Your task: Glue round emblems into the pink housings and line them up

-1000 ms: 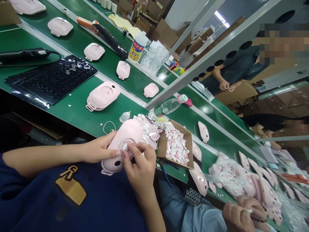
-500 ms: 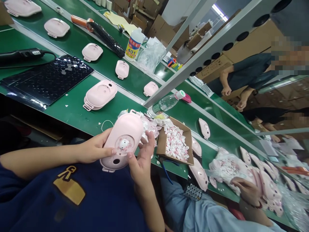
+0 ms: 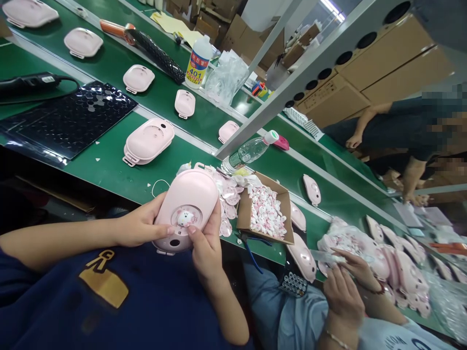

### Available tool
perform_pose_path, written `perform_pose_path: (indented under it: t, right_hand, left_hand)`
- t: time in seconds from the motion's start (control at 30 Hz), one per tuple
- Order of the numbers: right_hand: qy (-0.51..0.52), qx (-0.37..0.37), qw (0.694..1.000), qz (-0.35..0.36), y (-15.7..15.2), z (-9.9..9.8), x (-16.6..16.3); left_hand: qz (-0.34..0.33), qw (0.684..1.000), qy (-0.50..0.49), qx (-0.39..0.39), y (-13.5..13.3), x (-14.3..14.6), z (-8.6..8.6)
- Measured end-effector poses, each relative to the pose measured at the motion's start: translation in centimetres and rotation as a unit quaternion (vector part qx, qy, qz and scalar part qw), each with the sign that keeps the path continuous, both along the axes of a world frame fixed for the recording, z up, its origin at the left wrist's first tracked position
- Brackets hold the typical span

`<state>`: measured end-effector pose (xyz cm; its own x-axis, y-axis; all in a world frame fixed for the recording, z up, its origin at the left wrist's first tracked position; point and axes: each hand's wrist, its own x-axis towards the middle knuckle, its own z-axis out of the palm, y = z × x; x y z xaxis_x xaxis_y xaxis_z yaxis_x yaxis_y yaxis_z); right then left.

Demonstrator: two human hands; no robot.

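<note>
Between my two hands, just off the near edge of the green conveyor belt (image 3: pixel 120 175), sits the rounded pink plastic casing (image 3: pixel 188 204), its round window with a small white cat-face badge (image 3: pixel 184 218) facing up. My left hand (image 3: pixel 140 226) grips the casing's left side, thumb lying on its face beside the window; my right hand (image 3: pixel 206 243) clasps the right side, thumb tip near the badge. Both are closed on the casing. Open room lies to the left, where bare belt runs up to a second pink casing (image 3: pixel 148 141) lying flat, well apart. To the right it is crowded: a heap of pale pink round stickers (image 3: pixel 228 201) touches the casing's far side, and just beyond stands an open brown cardboard box (image 3: pixel 246 216) full of small badges. Blue-handled pliers (image 3: pixel 251 255) lie at the belt's edge below the box. Further right, a co-worker's hands (image 3: pixel 341 289) handle a clear strip beside piled pink shells (image 3: pixel 397 272).
</note>
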<state>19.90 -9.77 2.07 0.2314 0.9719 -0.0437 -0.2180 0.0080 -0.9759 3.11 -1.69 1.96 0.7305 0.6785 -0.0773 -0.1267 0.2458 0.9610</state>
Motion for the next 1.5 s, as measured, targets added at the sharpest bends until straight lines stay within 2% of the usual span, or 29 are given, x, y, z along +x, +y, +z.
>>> perform_pose_path:
  t: [0.43,0.57,0.83,1.23,1.4,1.5]
  right_hand:
    - [-0.086,0.01,0.996,0.012,-0.3,-0.3,0.1]
    - [-0.093,0.017,0.995,0.009,-0.6,-0.9,0.0]
    - [-0.174,0.037,0.984,0.022,-0.9,-1.6,-0.3]
    - [-0.204,0.058,0.977,0.033,-1.6,-2.4,-0.4]
    - [-0.238,0.128,0.958,0.091,-1.8,-2.3,-0.2]
    - [-0.257,0.199,0.939,0.114,-1.1,-1.9,0.6]
  left_hand:
    - [0.02,0.999,0.021,-0.032,0.0,0.4,0.4]
    - [0.047,0.998,0.032,-0.026,0.3,0.7,0.4]
    - [0.108,0.991,0.041,-0.066,0.1,1.1,0.2]
    - [0.092,0.995,0.021,-0.032,0.0,0.7,0.2]
    - [0.061,0.998,0.017,-0.023,-0.7,0.3,0.4]
    - [0.122,0.991,0.027,-0.042,-0.4,-1.0,0.4]
